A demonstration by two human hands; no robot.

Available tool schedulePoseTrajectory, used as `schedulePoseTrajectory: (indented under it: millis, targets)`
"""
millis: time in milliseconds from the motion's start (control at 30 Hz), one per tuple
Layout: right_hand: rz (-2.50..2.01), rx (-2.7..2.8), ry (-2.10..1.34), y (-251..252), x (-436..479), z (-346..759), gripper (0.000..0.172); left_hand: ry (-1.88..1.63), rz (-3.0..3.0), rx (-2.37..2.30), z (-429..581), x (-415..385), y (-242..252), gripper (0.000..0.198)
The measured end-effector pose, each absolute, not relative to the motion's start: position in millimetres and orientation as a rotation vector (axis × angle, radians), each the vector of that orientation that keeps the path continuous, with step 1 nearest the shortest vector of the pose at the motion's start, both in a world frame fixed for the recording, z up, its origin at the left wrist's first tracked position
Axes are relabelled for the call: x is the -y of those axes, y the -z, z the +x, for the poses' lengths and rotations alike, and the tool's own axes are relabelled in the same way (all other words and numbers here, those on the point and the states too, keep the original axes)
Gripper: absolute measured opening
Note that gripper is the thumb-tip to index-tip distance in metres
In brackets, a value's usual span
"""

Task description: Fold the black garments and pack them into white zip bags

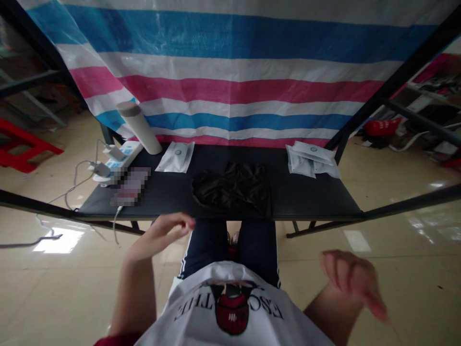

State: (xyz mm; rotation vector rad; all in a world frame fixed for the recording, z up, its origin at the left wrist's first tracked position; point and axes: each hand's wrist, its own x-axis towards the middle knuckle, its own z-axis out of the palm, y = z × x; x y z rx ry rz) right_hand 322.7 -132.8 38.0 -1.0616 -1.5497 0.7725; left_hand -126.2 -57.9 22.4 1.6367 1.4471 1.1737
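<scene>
A crumpled black cloth [231,187] lies on the black table [317,197] in front of me. My left hand [163,232] hovers just below the table's near edge, left of the cloth, fingers loosely curled and holding nothing. My right hand [351,278] hangs low at the right, away from the table, fingers slack and apart, somewhat blurred, with nothing in it. A single white packet [176,156] lies at the back left of the table. A pile of white packets [311,160] sits at the back right.
A beige cylinder [139,127] leans at the table's back left beside a white power strip [117,161] with plugs and cables. A striped blue, pink and white tarp [230,72] hangs behind the table. Black frame bars [396,79] cross both sides. A red stool [21,144] stands at the far left.
</scene>
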Motion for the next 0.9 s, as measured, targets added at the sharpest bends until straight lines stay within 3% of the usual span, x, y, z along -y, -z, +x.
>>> schedulePoseTrajectory:
  millis: [67, 133, 300, 567, 900]
  targets:
    - [-1.046, 1.513, -0.893, -27.0, 105.0, 304.5, 0.046, -1.095, 1.622, -1.467, -125.6, 31.9, -6.8, 0.034]
    - [-1.320, 1.538, -0.894, -14.1, 71.3, 280.5, 0.037, -1.137, 1.562, -1.735, -123.7, 4.6, 10.9, 0.035]
    - [-1.480, 1.754, -0.421, 24.3, 8.7, 233.4, 0.039, -0.886, 1.520, -2.298, -117.4, -25.4, 36.5, 0.037]
    - [-1.781, 1.850, -0.144, 64.9, -12.1, 215.2, 0.039, -0.448, 1.693, -2.395, -120.4, -34.2, 26.1, 0.055]
    - [-1.861, 1.955, -0.152, 61.0, -9.9, 212.3, 0.059, -0.391, 1.901, -2.379, -122.4, -29.1, 31.5, 0.057]
